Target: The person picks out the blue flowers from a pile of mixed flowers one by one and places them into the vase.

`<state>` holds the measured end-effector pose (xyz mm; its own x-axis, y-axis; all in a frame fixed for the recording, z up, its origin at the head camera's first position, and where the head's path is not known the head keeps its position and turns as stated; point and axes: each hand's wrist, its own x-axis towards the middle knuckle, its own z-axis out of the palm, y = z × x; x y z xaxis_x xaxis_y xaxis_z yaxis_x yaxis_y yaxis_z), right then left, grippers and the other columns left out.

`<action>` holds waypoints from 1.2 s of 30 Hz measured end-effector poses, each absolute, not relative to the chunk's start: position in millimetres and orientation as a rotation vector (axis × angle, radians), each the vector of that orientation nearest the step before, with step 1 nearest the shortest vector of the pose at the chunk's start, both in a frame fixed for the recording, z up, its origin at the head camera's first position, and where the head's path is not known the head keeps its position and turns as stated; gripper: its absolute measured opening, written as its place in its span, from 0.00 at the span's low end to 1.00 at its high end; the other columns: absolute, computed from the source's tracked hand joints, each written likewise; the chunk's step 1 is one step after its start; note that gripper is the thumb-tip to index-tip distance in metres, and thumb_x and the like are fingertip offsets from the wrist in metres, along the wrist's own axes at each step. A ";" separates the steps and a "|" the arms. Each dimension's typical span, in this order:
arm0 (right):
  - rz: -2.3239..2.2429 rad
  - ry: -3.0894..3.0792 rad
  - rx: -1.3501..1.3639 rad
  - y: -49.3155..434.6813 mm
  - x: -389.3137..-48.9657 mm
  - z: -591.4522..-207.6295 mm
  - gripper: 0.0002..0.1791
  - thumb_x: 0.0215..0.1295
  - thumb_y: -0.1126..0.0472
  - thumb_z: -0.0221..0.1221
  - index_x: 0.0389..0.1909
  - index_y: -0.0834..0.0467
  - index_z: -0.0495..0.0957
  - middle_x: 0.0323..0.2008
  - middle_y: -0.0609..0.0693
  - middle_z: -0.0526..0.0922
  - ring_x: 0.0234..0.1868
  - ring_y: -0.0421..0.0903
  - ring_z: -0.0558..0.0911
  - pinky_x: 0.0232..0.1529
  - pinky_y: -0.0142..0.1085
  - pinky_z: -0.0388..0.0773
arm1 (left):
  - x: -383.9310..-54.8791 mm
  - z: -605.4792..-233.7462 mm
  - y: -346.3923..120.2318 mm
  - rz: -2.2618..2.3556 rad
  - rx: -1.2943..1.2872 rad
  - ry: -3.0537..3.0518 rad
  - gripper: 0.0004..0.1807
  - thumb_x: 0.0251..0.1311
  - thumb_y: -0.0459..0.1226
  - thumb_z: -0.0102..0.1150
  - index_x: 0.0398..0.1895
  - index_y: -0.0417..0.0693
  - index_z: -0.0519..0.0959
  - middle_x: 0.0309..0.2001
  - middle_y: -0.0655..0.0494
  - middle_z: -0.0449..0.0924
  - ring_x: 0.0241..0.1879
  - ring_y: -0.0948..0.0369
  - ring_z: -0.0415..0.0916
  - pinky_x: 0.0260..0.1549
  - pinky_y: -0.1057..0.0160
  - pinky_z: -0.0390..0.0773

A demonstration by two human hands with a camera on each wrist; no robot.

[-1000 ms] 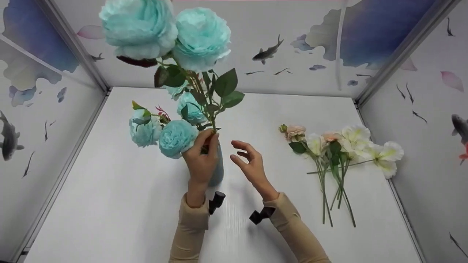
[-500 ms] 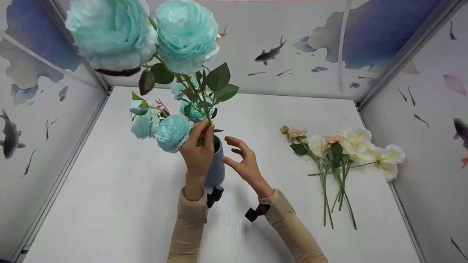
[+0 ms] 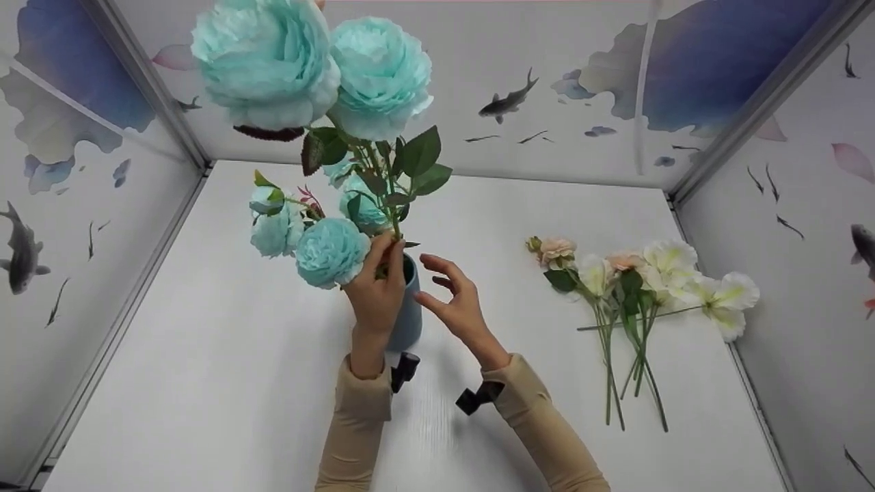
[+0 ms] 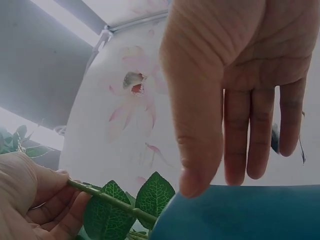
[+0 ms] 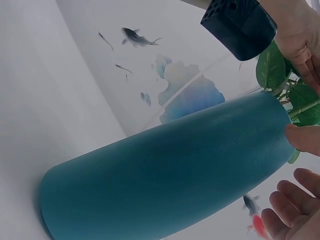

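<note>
My left hand [image 3: 374, 290] pinches the green stem [image 4: 107, 199] of a turquoise rose spray between thumb and fingers. Two large turquoise blooms [image 3: 383, 78] and dark green leaves [image 3: 420, 154] rise above that hand. Just below it stands a blue vase [image 3: 408, 311], partly hidden behind the hand and wrist. Smaller turquoise roses [image 3: 333, 253] hang out at the vase's left. To the right of the vase's mouth hovers my right hand [image 3: 456, 301], its fingers loosely bent around nothing. In the right wrist view the vase [image 5: 170, 170] reaches toward the right hand's thumb, near its rim.
On the right of the white table [image 3: 205, 383] lie several loose stems with white lilies [image 3: 666, 266] and peach flowers [image 3: 557, 251]. Walls printed with fish and lotus enclose the table at the back and sides. Each wrist carries a small black camera [image 3: 478, 398].
The held spray swung left and then back right, its stem rising slightly. More of the vase's mouth shows. My right hand has shifted a little left toward the vase.
</note>
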<state>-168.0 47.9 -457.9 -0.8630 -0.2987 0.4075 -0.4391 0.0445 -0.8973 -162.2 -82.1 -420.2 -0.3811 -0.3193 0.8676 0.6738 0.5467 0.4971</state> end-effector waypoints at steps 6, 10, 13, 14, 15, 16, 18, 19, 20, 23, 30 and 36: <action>1.934 -2.184 0.782 45.5 -167.8 -456.4 0.29 0.53 0.74 0.64 0.56 0.75 0.67 0.56 0.68 0.72 0.58 0.61 0.71 0.55 0.53 0.69 | -159.5 -424.1 -81.8 -1.055 -0.270 -1.681 0.11 0.47 0.20 0.61 0.36 0.31 0.79 0.30 0.43 0.77 0.35 0.51 0.70 0.37 0.61 0.73; 1.944 -2.173 0.789 45.0 -167.4 -455.6 0.28 0.54 0.74 0.63 0.56 0.76 0.67 0.56 0.69 0.71 0.58 0.62 0.70 0.55 0.56 0.68 | -155.7 -423.6 -78.3 -1.013 -0.222 -1.699 0.10 0.49 0.22 0.61 0.37 0.32 0.79 0.31 0.43 0.76 0.40 0.49 0.69 0.42 0.58 0.72; 1.945 -2.172 0.793 44.7 -167.4 -455.4 0.28 0.54 0.74 0.63 0.56 0.76 0.67 0.56 0.69 0.71 0.58 0.63 0.70 0.55 0.57 0.67 | -152.2 -422.3 -75.1 -0.982 -0.192 -1.718 0.09 0.50 0.23 0.61 0.37 0.32 0.79 0.32 0.43 0.77 0.42 0.48 0.70 0.45 0.55 0.74; 1.942 -2.175 0.792 44.5 -167.4 -455.3 0.28 0.54 0.74 0.63 0.56 0.76 0.67 0.56 0.69 0.71 0.58 0.62 0.70 0.55 0.57 0.67 | -151.2 -422.0 -74.2 -0.971 -0.183 -1.727 0.09 0.50 0.23 0.61 0.37 0.32 0.79 0.33 0.43 0.77 0.42 0.48 0.70 0.44 0.54 0.75; 1.940 -2.177 0.791 44.4 -167.5 -455.0 0.28 0.54 0.74 0.63 0.56 0.76 0.67 0.56 0.69 0.71 0.58 0.62 0.70 0.55 0.57 0.67 | -150.1 -421.6 -73.5 -0.959 -0.172 -1.739 0.08 0.51 0.24 0.61 0.37 0.32 0.79 0.32 0.43 0.78 0.41 0.48 0.71 0.43 0.54 0.76; 1.938 -2.178 0.791 44.1 -167.7 -454.8 0.28 0.54 0.74 0.63 0.56 0.76 0.67 0.56 0.69 0.71 0.58 0.62 0.70 0.55 0.56 0.67 | -149.1 -421.1 -72.8 -0.939 -0.159 -1.754 0.08 0.52 0.24 0.61 0.37 0.31 0.79 0.32 0.42 0.78 0.40 0.48 0.72 0.42 0.53 0.77; 1.935 -2.179 0.791 43.7 -168.1 -454.2 0.28 0.54 0.74 0.63 0.56 0.76 0.67 0.57 0.69 0.71 0.59 0.62 0.70 0.56 0.56 0.68 | -147.3 -420.5 -71.7 -0.889 -0.129 -1.794 0.08 0.55 0.26 0.60 0.38 0.31 0.78 0.33 0.42 0.79 0.39 0.48 0.75 0.40 0.52 0.79; 1.934 -2.178 0.792 43.4 -168.2 -453.8 0.28 0.54 0.74 0.63 0.56 0.76 0.67 0.57 0.69 0.71 0.59 0.62 0.70 0.56 0.56 0.68 | -146.2 -419.8 -71.0 -0.863 -0.114 -1.816 0.09 0.56 0.27 0.59 0.40 0.31 0.77 0.34 0.41 0.79 0.39 0.48 0.76 0.39 0.52 0.79; 1.933 -2.176 0.795 43.0 -168.3 -453.2 0.28 0.54 0.74 0.63 0.56 0.76 0.67 0.57 0.69 0.71 0.59 0.62 0.70 0.56 0.56 0.68 | -145.2 -419.0 -70.2 -0.840 -0.103 -1.838 0.10 0.57 0.27 0.59 0.41 0.31 0.77 0.35 0.41 0.79 0.39 0.48 0.77 0.38 0.52 0.80; 1.919 -2.180 0.801 41.6 -168.5 -452.2 0.28 0.54 0.74 0.63 0.56 0.76 0.67 0.56 0.68 0.72 0.59 0.61 0.70 0.55 0.54 0.69 | -143.0 -417.3 -67.9 -0.771 -0.077 -1.901 0.12 0.57 0.28 0.59 0.44 0.31 0.77 0.36 0.41 0.81 0.37 0.49 0.80 0.33 0.53 0.81; 1.903 -2.195 0.810 38.7 -168.7 -452.0 0.27 0.54 0.73 0.63 0.56 0.75 0.68 0.56 0.68 0.72 0.59 0.61 0.71 0.55 0.54 0.69 | -143.5 -418.4 -66.9 -0.709 -0.058 -1.971 0.09 0.58 0.30 0.58 0.40 0.32 0.76 0.30 0.44 0.80 0.26 0.51 0.79 0.21 0.56 0.79; 1.925 -2.203 0.795 36.8 -168.5 -451.8 0.27 0.54 0.73 0.63 0.56 0.75 0.68 0.56 0.68 0.73 0.59 0.61 0.71 0.55 0.55 0.68 | -144.1 -420.4 -69.8 -0.696 -0.045 -2.057 0.07 0.57 0.30 0.58 0.36 0.32 0.77 0.29 0.45 0.79 0.30 0.50 0.78 0.23 0.54 0.79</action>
<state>-168.5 36.8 -451.8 -0.8568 -0.3103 0.4118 -0.4498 0.0592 -0.8912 -144.1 -69.8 -420.4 -0.5653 -0.2333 0.7912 0.2953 0.8384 0.4581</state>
